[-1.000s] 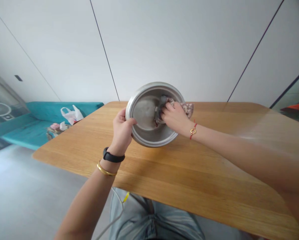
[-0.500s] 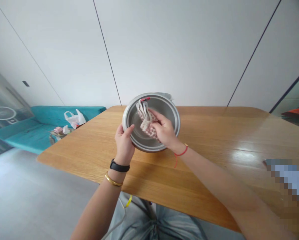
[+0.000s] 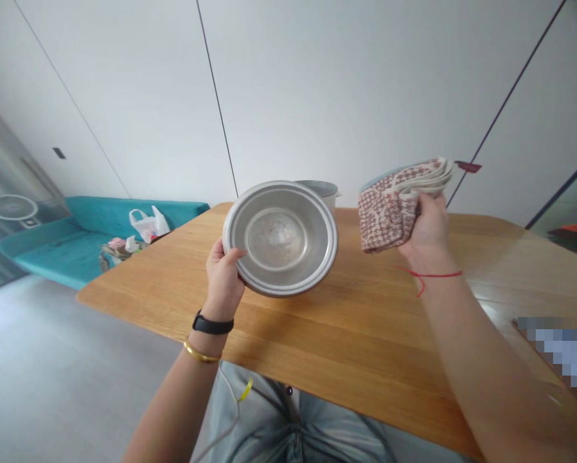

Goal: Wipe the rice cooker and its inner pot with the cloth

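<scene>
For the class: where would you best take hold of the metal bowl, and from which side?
The metal bowl: probably its right rim, coming from the right. The left hand holds the opposite edge, and the lip stands proud, free to pinch.

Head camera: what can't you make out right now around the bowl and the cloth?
All in the head view:
- Metal pot: lower part hidden behind the steel bowl.
- Bowl's underside: turned away, partly covered by the left hand.
- Folded cloth: inner layers hidden by its folds and the right hand.
- Lower-right object: pixelated patch hides it.
- Small items on the sofa: too small to identify.
</scene>
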{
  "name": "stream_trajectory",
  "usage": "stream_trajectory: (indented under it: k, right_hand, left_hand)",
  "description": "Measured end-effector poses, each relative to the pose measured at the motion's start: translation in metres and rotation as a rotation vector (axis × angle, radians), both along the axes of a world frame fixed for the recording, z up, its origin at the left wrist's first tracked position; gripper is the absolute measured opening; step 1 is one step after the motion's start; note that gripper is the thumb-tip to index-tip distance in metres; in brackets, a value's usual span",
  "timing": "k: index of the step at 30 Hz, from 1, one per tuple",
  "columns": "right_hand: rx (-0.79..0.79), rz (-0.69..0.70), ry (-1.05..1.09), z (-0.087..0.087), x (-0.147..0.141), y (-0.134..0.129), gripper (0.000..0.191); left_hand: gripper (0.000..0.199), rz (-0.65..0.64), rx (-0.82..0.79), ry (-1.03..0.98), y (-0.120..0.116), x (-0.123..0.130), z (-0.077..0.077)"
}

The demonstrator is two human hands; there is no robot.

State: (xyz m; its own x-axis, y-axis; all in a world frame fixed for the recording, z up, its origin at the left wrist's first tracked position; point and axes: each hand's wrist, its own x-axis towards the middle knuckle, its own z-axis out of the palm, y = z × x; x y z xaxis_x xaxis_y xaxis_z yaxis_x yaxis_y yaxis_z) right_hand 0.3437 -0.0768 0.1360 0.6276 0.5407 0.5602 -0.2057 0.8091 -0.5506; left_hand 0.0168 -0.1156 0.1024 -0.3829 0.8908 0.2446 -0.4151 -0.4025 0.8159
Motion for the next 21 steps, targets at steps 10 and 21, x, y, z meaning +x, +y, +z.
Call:
stream_trajectory:
  k: [10, 21]
  right_hand:
    - [-0.348, 0.021, -0.378, -0.043, -0.049, 0.01, 0.072]
    - [-0.42, 0.128, -0.173, -0.019, -0.021, 0.009, 0.07]
  left_hand:
    - [0.044, 0.009, 0.104, 0.335, 0.006, 0.022, 0.001]
    - [0.006, -0.181, 0.773, 1.827, -0.043, 0.018, 0.019]
